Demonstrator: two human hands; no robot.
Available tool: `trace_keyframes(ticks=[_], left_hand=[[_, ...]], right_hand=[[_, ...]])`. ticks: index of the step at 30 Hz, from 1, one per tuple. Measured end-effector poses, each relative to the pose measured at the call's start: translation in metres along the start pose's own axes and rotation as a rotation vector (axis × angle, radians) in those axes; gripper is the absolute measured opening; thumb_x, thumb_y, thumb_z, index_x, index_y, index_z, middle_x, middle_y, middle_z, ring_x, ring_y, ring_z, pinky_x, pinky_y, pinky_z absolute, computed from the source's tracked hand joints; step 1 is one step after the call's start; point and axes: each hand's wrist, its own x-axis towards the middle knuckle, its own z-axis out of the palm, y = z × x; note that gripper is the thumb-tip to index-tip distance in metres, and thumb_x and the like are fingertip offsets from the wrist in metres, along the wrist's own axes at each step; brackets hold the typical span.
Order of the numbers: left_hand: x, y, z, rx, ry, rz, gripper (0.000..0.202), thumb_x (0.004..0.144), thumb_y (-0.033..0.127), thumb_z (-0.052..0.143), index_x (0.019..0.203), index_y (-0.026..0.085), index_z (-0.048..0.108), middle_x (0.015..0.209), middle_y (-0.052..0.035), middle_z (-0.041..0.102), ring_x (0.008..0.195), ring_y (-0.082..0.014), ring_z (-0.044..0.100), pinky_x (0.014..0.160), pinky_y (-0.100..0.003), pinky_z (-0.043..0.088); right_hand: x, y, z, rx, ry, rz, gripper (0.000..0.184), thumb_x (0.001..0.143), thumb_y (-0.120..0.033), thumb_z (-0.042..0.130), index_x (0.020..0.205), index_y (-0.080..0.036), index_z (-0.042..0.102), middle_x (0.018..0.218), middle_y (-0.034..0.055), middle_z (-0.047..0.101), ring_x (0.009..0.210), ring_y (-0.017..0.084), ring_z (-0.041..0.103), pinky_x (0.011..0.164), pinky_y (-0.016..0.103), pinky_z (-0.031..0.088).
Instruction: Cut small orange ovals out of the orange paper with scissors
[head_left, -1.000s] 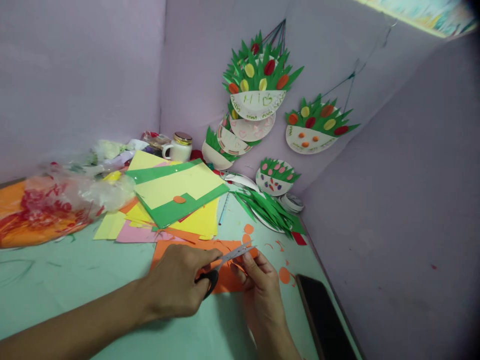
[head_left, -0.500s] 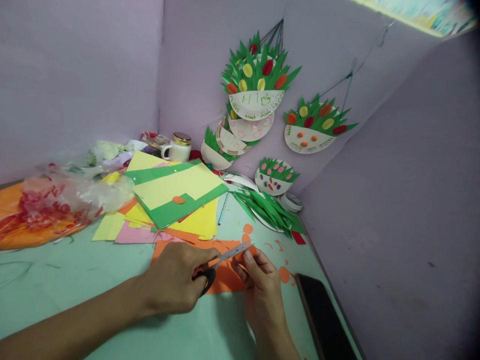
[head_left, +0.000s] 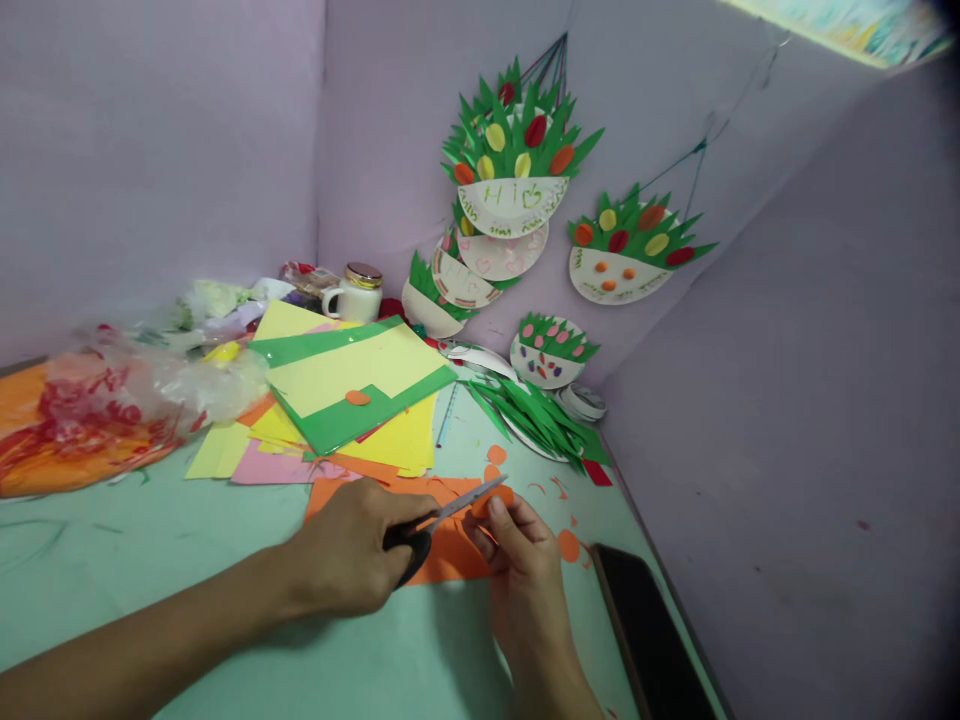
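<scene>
My left hand (head_left: pixel 358 545) is closed around the black handles of a pair of scissors (head_left: pixel 461 505). The blades point right and slightly upward, beside a small rounded piece of orange paper (head_left: pixel 491 502). Thumb and fingers of my right hand (head_left: pixel 521 545) pinch that piece at its right side. Under both hands lies a larger sheet of orange paper (head_left: pixel 457 555), partly covered by them. Small orange cut-outs (head_left: pixel 568 546) and thin curved scraps are scattered beyond and to the right of my right hand.
A dark phone-like slab (head_left: pixel 649 630) lies at the right edge of the table. Stacked coloured paper (head_left: pixel 375 350), a plastic bag (head_left: pixel 150 390) and a lidded mug (head_left: pixel 356 295) are at the back left. Green paper strips (head_left: pixel 536 420) rest on a plate; decorated paper plates (head_left: pixel 514 205) hang on the wall.
The scissors' blade tips have risen slightly at the orange piece, and more of the piece shows beneath them. Both hands stay nearly in place.
</scene>
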Motion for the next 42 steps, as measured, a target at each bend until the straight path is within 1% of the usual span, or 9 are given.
trace_keyframes(ticks=[3, 5, 8, 11, 15, 21, 27, 35, 42], left_hand=[[0.001, 0.000, -0.002, -0.151, 0.050, -0.076, 0.014, 0.077, 0.021, 0.040, 0.070, 0.017, 0.051, 0.057, 0.0046, 0.042, 0.051, -0.0078, 0.038, 0.046, -0.018, 0.029], [0.000, 0.000, -0.003, -0.093, 0.088, -0.090, 0.014, 0.078, 0.024, 0.041, 0.076, 0.017, 0.053, 0.060, 0.0039, 0.045, 0.055, -0.0088, 0.040, 0.049, -0.019, 0.030], [-0.002, 0.005, -0.005, 0.119, 0.077, -0.069, 0.016, 0.073, 0.021, 0.044, 0.084, 0.019, 0.056, 0.061, 0.0036, 0.051, 0.055, -0.0102, 0.044, 0.051, -0.020, 0.030], [-0.005, 0.011, -0.005, 0.211, 0.040, -0.020, 0.018, 0.070, 0.019, 0.044, 0.082, 0.020, 0.057, 0.059, 0.0035, 0.053, 0.053, -0.0106, 0.045, 0.051, -0.021, 0.029], [-0.005, 0.014, -0.003, 0.233, 0.036, 0.001, 0.019, 0.069, 0.017, 0.043, 0.081, 0.020, 0.056, 0.060, 0.0029, 0.055, 0.053, -0.0111, 0.045, 0.051, -0.021, 0.029], [-0.004, 0.008, -0.001, 0.270, 0.042, 0.006, 0.020, 0.066, 0.014, 0.043, 0.079, 0.020, 0.057, 0.059, 0.0026, 0.055, 0.051, -0.0111, 0.043, 0.051, -0.022, 0.028], [-0.004, 0.007, -0.001, 0.261, 0.049, 0.003, 0.021, 0.066, 0.013, 0.042, 0.078, 0.021, 0.057, 0.058, 0.0035, 0.054, 0.051, -0.0109, 0.043, 0.050, -0.022, 0.028], [-0.004, 0.007, 0.000, 0.247, 0.056, 0.024, 0.022, 0.067, 0.012, 0.042, 0.080, 0.020, 0.059, 0.057, 0.0032, 0.054, 0.050, -0.0107, 0.044, 0.050, -0.021, 0.028], [-0.004, 0.004, -0.001, 0.244, 0.037, 0.040, 0.027, 0.068, 0.010, 0.041, 0.084, 0.020, 0.061, 0.057, 0.0033, 0.056, 0.050, -0.0103, 0.046, 0.050, -0.020, 0.028]], right_hand=[[0.000, -0.001, 0.001, 0.019, 0.033, 0.011, 0.019, 0.057, -0.030, 0.078, 0.061, -0.016, 0.066, 0.061, -0.0021, 0.060, 0.060, 0.010, 0.054, 0.060, 0.023, 0.046], [0.000, -0.002, 0.001, 0.024, 0.052, 0.014, 0.020, 0.056, -0.030, 0.079, 0.061, -0.016, 0.065, 0.061, -0.0026, 0.059, 0.059, 0.010, 0.054, 0.060, 0.022, 0.046], [0.000, -0.001, 0.000, 0.000, 0.061, -0.002, 0.020, 0.056, -0.030, 0.078, 0.063, -0.017, 0.065, 0.060, -0.0027, 0.060, 0.060, 0.010, 0.055, 0.060, 0.022, 0.045], [0.001, -0.001, -0.001, -0.072, 0.050, -0.038, 0.020, 0.058, -0.031, 0.077, 0.065, -0.017, 0.066, 0.063, -0.0011, 0.063, 0.062, 0.011, 0.057, 0.063, 0.023, 0.046], [0.000, 0.000, 0.000, -0.104, 0.030, -0.062, 0.019, 0.058, -0.031, 0.077, 0.063, -0.016, 0.066, 0.062, -0.0002, 0.063, 0.063, 0.014, 0.058, 0.065, 0.027, 0.048], [0.000, 0.002, -0.002, -0.119, -0.022, -0.058, 0.015, 0.062, -0.031, 0.075, 0.065, -0.018, 0.067, 0.065, -0.0006, 0.065, 0.065, 0.013, 0.059, 0.067, 0.026, 0.048], [0.000, 0.002, -0.002, -0.119, -0.016, -0.057, 0.017, 0.062, -0.032, 0.075, 0.067, -0.017, 0.068, 0.065, 0.0001, 0.065, 0.065, 0.013, 0.059, 0.067, 0.027, 0.048], [-0.003, 0.000, 0.004, -0.052, 0.033, 0.028, 0.019, 0.057, -0.032, 0.078, 0.067, -0.018, 0.068, 0.065, -0.0012, 0.065, 0.063, 0.012, 0.058, 0.065, 0.025, 0.047], [-0.001, -0.001, 0.000, -0.107, -0.002, -0.037, 0.016, 0.060, -0.030, 0.076, 0.067, -0.018, 0.069, 0.065, -0.0006, 0.066, 0.064, 0.012, 0.059, 0.065, 0.024, 0.047]])
